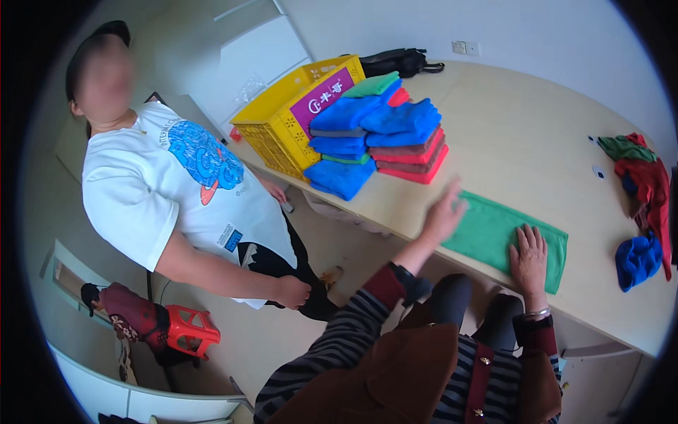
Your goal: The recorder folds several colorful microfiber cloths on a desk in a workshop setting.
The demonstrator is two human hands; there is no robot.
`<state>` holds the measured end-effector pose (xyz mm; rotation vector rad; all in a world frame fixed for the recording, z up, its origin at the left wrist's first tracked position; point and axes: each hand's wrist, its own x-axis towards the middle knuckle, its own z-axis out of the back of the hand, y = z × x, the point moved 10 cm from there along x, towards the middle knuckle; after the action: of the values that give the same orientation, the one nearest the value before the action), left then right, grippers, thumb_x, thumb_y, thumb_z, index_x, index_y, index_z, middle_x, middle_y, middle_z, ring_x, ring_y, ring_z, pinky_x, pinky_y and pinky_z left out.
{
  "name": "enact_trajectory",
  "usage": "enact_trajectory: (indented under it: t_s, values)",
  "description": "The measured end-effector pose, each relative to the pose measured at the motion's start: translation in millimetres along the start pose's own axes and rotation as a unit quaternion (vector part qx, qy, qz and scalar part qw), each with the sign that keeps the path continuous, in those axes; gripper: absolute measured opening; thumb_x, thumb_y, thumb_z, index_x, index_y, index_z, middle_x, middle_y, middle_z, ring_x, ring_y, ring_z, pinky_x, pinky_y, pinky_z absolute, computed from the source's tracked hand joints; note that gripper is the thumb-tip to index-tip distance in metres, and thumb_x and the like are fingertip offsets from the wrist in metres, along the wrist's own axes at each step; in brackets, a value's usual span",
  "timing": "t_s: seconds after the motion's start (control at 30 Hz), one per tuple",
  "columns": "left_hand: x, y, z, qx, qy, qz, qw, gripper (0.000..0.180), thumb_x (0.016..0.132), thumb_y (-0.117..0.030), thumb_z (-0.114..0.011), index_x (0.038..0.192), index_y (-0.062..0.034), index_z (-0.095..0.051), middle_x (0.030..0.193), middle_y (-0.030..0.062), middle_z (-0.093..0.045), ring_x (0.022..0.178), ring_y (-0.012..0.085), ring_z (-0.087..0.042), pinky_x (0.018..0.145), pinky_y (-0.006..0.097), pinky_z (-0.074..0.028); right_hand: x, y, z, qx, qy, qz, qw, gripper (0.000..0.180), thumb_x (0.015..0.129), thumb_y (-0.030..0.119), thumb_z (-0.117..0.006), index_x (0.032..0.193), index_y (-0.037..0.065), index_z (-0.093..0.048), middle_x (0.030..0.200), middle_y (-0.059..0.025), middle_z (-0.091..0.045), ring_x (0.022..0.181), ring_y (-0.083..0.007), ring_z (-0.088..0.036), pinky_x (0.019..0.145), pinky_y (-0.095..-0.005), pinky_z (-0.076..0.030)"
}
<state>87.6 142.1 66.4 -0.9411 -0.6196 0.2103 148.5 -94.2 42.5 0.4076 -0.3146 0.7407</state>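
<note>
Smooth wooden table (508, 134) bears a flat green cloth (487, 230) under both hands' released, spread fingers (531, 244)

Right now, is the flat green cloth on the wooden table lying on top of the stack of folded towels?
No, the flat green cloth lies spread on the wooden table under the right hand, apart from the stack of folded towels.
</note>
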Motion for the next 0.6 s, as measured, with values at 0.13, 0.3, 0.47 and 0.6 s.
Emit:
enact_trajectory:
  t_s: [0.13, 0.3, 0.47, 0.6]
  values:
    - [53.8, 13.5, 120.1, -0.069, -0.175, -0.052, 0.981, 0.063, 0.092, -0.017, -0.059, 0.144, -0.0013, -0.027, 0.105, 0.0105, -0.062, 0.092, 0.0158, -0.06, 0.083, 0.031, -0.049, 3.6, 3.4, 2.0, 0.005, 0.006, -0.004, 1.0, 0.046, 0.089, 0.026, -0.055, 0.129, 0.005, -0.05, 0.139, -0.0137, -0.045, 0.133, -0.034, -0.035, 0.112, -0.0473, -0.025]
    - [79.7, 36.5, 183.5, 0.043, -0.225, 0.003, 0.973, 0.064, 0.09, -0.017, -0.061, 0.143, -0.0007, -0.029, 0.108, 0.0155, -0.063, 0.092, 0.0188, -0.062, 0.081, 0.03, -0.05, 4.9, 0.7, -1.6, 0.004, 0.011, -0.013, 1.0, 0.046, 0.089, 0.027, -0.055, 0.129, 0.005, -0.05, 0.139, -0.0139, -0.045, 0.133, -0.0339, -0.035, 0.112, -0.0473, -0.025]
    - [83.6, 35.1, 163.7, 0.011, -0.214, -0.003, 0.977, 0.065, 0.09, -0.015, -0.062, 0.144, -0.0001, -0.029, 0.112, 0.0168, -0.062, 0.096, 0.019, -0.06, 0.085, 0.029, -0.048, 7.6, 0.7, 4.5, 0.007, 0.012, -0.015, 1.0, 0.047, 0.089, 0.027, -0.055, 0.13, 0.006, -0.05, 0.139, -0.014, -0.045, 0.134, -0.0338, -0.034, 0.112, -0.0478, -0.024]
    - [74.8, 28.1, 125.7, -0.02, -0.174, 0.005, 0.984, 0.067, 0.089, -0.014, -0.062, 0.145, -0.0001, -0.027, 0.115, 0.0198, -0.061, 0.102, 0.0201, -0.059, 0.089, 0.029, -0.046, -3.8, -1.0, 1.6, 0.013, 0.017, -0.021, 1.0, 0.047, 0.089, 0.027, -0.055, 0.13, 0.006, -0.05, 0.14, -0.014, -0.044, 0.134, -0.0338, -0.034, 0.112, -0.048, -0.024]
